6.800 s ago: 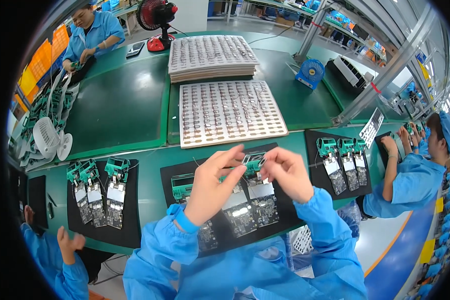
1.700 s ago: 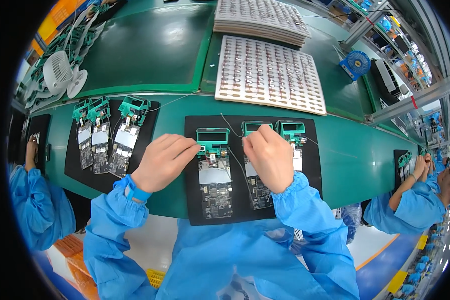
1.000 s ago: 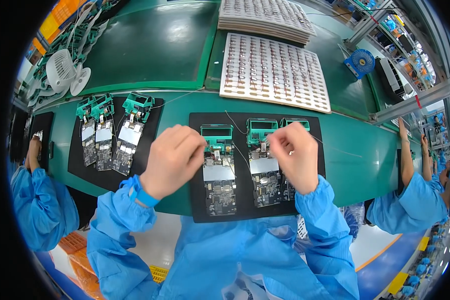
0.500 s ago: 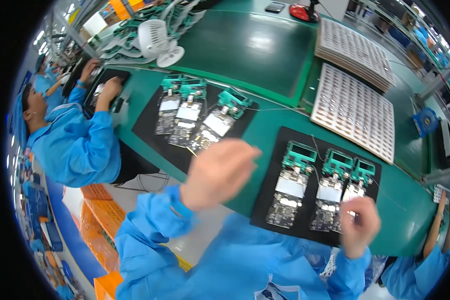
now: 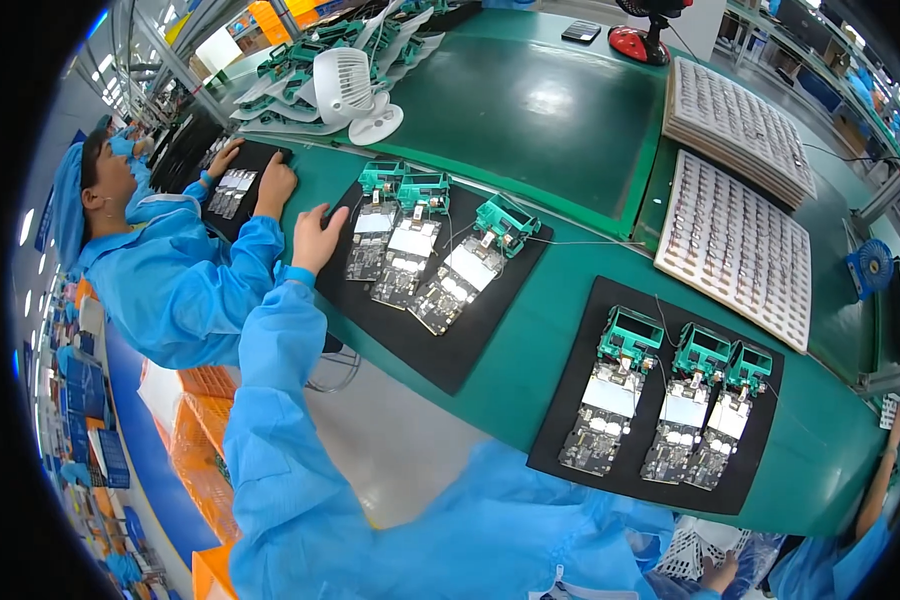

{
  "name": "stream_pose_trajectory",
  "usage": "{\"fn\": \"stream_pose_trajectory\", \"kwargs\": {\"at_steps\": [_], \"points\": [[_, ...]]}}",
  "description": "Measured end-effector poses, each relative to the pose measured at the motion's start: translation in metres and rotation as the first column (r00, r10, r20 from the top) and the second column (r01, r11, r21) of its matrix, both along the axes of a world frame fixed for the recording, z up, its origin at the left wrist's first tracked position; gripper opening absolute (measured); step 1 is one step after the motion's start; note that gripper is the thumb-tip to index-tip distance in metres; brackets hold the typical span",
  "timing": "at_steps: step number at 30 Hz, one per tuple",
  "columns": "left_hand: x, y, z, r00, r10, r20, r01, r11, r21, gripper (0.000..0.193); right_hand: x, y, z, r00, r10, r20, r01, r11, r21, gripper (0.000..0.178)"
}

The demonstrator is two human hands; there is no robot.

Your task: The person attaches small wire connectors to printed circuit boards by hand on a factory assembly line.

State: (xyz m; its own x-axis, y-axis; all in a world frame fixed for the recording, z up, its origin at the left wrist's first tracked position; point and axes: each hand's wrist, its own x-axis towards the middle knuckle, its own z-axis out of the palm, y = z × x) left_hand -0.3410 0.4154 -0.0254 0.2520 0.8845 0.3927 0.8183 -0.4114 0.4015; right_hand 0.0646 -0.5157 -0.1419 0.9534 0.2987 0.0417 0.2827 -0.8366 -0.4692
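My left hand [image 5: 318,240] reaches out to the left edge of a black mat [image 5: 440,355], its fingers apart and nothing in them. On that mat lie three circuit boards [image 5: 407,250] with silvery shields, each joined to a green frame [image 5: 508,222]; the rightmost board lies slanted. My right hand [image 5: 720,573] is low at the bottom edge, beside a white plastic basket [image 5: 686,552]; its fingers are too dark and small to make out. In front of me, a second black mat [image 5: 555,430] bears three more boards [image 5: 600,412] with green frames [image 5: 632,332].
White trays of small round parts [image 5: 735,245] are at the right, some stacked. Behind the left mat stand a white fan [image 5: 343,85] and a pile of green frames [image 5: 305,75]. A co-worker [image 5: 170,270] sits close on the left; another person's arms [image 5: 885,480] show at far right.
My left hand has swung away left from over the near edge of the left mat. My right hand has dropped from the rightmost board to the basket below the table. The view has shifted slightly.
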Motion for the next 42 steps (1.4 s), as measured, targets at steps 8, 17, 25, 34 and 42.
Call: {"fn": "stream_pose_trajectory", "kwargs": {"at_steps": [8,17,25,34,42], "points": [[0.032,-0.074,0.014,0.978,-0.172,-0.116,0.152,0.975,-0.162,0.089,0.052,-0.007,-0.065,0.986,-0.166,-0.001,0.166,0.983,0.079,0.039],[0.018,-0.077,-0.003,0.989,-0.145,-0.027,0.144,0.989,-0.038,0.060,0.027,0.089,0.004,0.995,-0.098,0.021,0.101,0.967,-0.232,0.034],[0.023,-0.026,-0.011,0.996,0.023,0.086,-0.026,0.999,0.034,0.057,0.030,0.071,-0.004,0.988,0.135,0.075,-0.136,0.991,0.004,0.047],[0.005,-0.011,-0.008,0.932,-0.249,0.262,0.209,0.963,0.171,0.030,0.003,0.128,0.077,0.907,0.032,-0.421,0.126,0.931,0.343,0.022],[0.009,-0.018,-0.015,0.846,-0.224,0.483,0.380,0.889,-0.254,0.037,-0.047,0.216,0.152,0.756,0.048,-0.653,0.112,0.973,0.202,0.018]]}}
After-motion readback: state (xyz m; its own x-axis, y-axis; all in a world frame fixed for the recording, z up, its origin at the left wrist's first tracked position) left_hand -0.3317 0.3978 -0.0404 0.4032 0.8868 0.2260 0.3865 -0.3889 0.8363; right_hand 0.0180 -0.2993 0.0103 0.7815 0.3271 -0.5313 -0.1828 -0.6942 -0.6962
